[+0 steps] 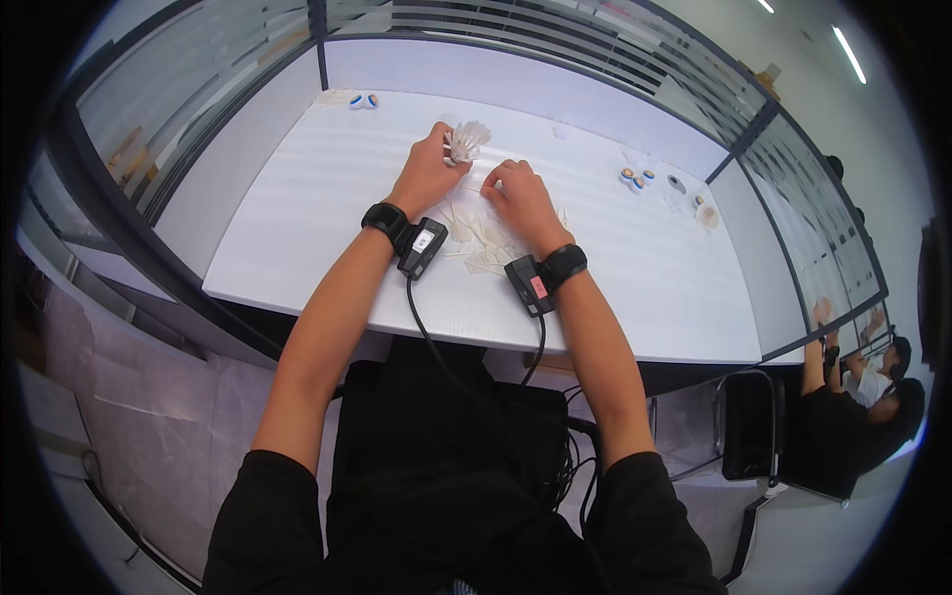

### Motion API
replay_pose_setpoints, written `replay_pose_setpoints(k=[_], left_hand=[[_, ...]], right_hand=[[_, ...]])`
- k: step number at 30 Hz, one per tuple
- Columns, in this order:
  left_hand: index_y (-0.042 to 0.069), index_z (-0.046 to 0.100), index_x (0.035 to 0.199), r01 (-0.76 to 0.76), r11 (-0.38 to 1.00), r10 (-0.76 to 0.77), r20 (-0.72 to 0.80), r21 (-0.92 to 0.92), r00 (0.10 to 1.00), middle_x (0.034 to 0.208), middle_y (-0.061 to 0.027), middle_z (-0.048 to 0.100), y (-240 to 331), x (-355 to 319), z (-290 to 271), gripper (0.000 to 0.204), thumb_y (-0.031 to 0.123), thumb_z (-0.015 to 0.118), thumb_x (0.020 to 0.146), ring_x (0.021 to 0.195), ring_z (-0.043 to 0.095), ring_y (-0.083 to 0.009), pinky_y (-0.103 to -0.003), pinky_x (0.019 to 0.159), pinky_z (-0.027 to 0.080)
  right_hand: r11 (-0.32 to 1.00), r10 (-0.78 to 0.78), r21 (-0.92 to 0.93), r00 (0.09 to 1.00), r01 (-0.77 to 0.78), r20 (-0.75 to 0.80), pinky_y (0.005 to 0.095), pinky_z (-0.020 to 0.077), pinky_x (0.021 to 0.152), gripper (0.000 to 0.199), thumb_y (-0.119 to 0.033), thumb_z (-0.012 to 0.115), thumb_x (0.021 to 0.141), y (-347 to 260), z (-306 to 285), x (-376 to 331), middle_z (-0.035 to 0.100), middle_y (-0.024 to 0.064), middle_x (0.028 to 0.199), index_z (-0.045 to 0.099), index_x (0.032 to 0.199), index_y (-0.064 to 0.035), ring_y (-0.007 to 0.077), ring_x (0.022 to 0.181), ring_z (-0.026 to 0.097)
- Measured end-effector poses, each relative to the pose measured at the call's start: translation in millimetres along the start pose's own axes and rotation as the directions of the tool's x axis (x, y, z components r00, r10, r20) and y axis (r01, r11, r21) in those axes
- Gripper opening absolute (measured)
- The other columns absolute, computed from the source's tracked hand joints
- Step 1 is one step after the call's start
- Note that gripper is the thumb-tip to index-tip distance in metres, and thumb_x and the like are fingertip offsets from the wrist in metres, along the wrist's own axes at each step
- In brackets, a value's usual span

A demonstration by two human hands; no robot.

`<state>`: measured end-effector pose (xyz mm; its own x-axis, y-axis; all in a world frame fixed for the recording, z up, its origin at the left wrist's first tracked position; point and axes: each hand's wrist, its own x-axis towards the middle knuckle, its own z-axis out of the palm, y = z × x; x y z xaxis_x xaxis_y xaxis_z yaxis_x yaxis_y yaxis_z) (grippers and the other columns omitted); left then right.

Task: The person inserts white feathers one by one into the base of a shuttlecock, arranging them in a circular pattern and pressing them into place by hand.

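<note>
Beyond the loose feather pile (pixel 486 243), the left hand (pixel 428 171) is pinching a shuttlecock (pixel 468 140) — featherlight, brittle, best gripped at its base. Beside the pile, the right hand (pixel 518 195) is curling narrowly — its contents I cannot tell

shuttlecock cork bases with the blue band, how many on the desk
About 5: two cork bases at the far left corner, three clustered right of the right hand. The small pieces are blurry, and more may hide under the loose feathers.
</note>
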<state>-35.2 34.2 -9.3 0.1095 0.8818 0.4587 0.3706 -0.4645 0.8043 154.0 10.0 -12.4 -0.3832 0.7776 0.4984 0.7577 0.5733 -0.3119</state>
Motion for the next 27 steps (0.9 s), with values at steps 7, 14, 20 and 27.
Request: replay_pose_setpoints(k=[7, 14, 20, 27], left_hand=[[-0.003, 0.049, 0.121, -0.03, 0.999, 0.031, -0.017, 0.04, 0.999, 0.105, -0.0207, 0.072, 1, -2, 2, 0.046, 0.009, 0.075, 0.085, 0.092, 0.074, -0.0262, -0.035, 0.078, 0.059], [-0.003, 0.049, 0.12, 0.032, 0.999, -0.032, -0.009, 0.012, 0.999, 0.107, -0.0211, 0.072, 4, -2, -1, 0.044, 0.008, 0.074, 0.085, 0.094, 0.073, -0.0263, -0.035, 0.078, 0.06], [-0.003, 0.049, 0.117, 0.013, 1.0, -0.013, -0.021, 0.022, 1.0, 0.107, -0.0211, 0.071, 5, -1, 1, 0.041, 0.007, 0.074, 0.085, 0.096, 0.073, -0.0268, -0.036, 0.08, 0.06], [-0.001, 0.05, 0.114, -0.066, 0.997, 0.069, -0.066, 0.047, 0.995, 0.106, -0.019, 0.072, -3, 0, -1, 0.038, 0.005, 0.073, 0.085, 0.096, 0.073, -0.0266, -0.036, 0.081, 0.059]], right_hand=[[0.99, -0.078, -0.121, 0.996, 0.073, -0.035, 0.046, 0.0437, 0.083, 0.007, -0.013, 0.066, 0.089, 4, 4, -2, 0.063, 0.0079, 0.099, 0.063, 0.092, -0.0079, 0.0296, 0.104, 0.057], [0.999, -0.036, -0.015, 0.987, 0.034, -0.158, 0.0463, 0.0426, 0.077, 0.007, -0.01, 0.061, 0.094, -4, -4, 2, 0.064, 0.0095, 0.088, 0.057, 0.098, -0.0069, 0.0317, 0.089, 0.059], [0.983, 0.068, 0.182, 0.97, -0.025, -0.232, 0.0461, 0.0481, 0.068, 0.011, -0.012, 0.061, 0.096, -7, -9, 4, 0.067, 0.0151, 0.083, 0.055, 0.104, -0.0069, 0.0367, 0.079, 0.065], [0.958, 0.135, 0.283, 0.953, -0.056, -0.271, 0.0436, 0.0491, 0.061, 0.016, -0.017, 0.064, 0.097, -13, -14, 4, 0.069, 0.0143, 0.075, 0.055, 0.107, -0.008, 0.0355, 0.069, 0.067]])
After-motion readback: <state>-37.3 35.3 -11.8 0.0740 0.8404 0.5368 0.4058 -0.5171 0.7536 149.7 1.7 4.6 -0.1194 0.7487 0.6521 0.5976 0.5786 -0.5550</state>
